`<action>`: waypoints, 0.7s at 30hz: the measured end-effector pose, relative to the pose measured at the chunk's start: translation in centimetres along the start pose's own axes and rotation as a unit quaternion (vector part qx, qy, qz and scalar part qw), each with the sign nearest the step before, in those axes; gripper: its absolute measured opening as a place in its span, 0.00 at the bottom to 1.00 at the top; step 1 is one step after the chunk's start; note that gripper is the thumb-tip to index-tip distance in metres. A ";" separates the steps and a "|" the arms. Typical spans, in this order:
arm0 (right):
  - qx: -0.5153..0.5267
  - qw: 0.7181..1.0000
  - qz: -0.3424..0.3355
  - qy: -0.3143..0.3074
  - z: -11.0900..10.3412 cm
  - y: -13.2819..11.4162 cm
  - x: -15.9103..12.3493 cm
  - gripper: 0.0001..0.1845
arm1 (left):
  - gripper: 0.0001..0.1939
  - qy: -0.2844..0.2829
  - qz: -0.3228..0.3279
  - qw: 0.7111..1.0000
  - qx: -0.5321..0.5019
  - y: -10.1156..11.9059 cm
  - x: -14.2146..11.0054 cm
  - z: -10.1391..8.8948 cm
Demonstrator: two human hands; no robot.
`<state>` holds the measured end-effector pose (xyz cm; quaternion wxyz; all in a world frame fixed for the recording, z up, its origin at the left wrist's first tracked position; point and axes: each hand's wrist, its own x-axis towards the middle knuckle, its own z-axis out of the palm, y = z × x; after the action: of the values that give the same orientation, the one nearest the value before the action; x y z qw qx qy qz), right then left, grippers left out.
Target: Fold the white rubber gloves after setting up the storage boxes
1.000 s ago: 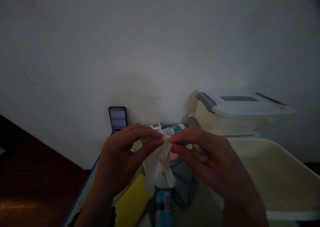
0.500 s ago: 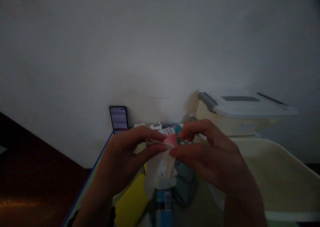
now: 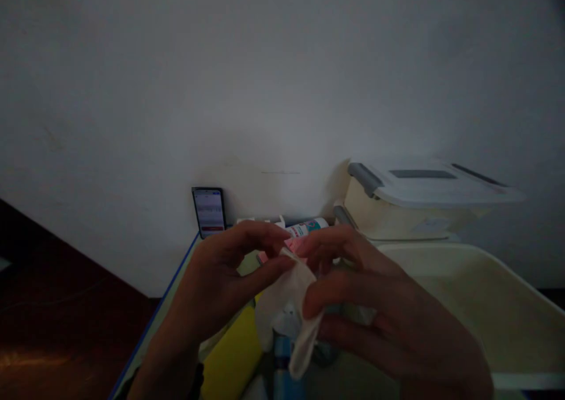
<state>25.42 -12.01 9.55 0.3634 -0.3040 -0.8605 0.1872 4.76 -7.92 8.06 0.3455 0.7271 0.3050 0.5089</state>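
Gripping a thin white glove (image 3: 280, 294) in our left hand (image 3: 223, 279) and right hand (image 3: 373, 297), we see a lidded box (image 3: 388, 215) towards two o'clock.

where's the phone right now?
In the head view, left of centre: the phone stands upright by the wall, at the table's far left corner, beyond the left hand.

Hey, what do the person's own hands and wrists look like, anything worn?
The left hand and right hand are ungloved, with no rings I can make out. A dark band with a bumpy, bead-like edge shows at the left wrist; no sleeves show.
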 end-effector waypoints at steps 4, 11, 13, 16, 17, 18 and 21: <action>-0.008 1.000 0.016 0.023 0.7 0.1 0.3 0.04 | 0.12 0.004 0.006 1.000 -0.019 0.2 -0.1 0.3; -0.039 0.993 0.033 0.102 0.7 0.3 0.7 0.01 | 0.10 0.004 0.011 0.999 -0.047 0.7 0.2 0.2; -0.047 0.991 0.033 0.121 0.8 0.3 0.8 0.02 | 0.10 0.003 0.012 0.999 -0.045 0.7 0.2 0.2; -0.064 0.985 0.031 0.157 0.8 0.3 1.0 0.03 | 0.12 0.008 0.013 0.999 -0.049 0.5 0.1 0.3; -0.071 0.983 0.031 0.169 0.8 0.3 1.0 0.04 | 0.12 0.012 0.012 0.998 -0.052 0.5 0.1 0.3; -0.077 0.980 0.031 0.178 0.9 0.3 1.0 0.05 | 0.12 0.017 0.012 0.998 -0.054 0.4 0.1 0.3; -0.085 0.979 0.034 0.183 0.9 0.3 1.1 0.04 | 0.12 0.015 0.014 0.998 -0.053 0.4 0.0 0.3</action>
<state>24.31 -11.16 9.36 0.4811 -0.3920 -0.7813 0.0671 5.08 -8.18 8.32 0.3717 0.7040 0.2722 0.5405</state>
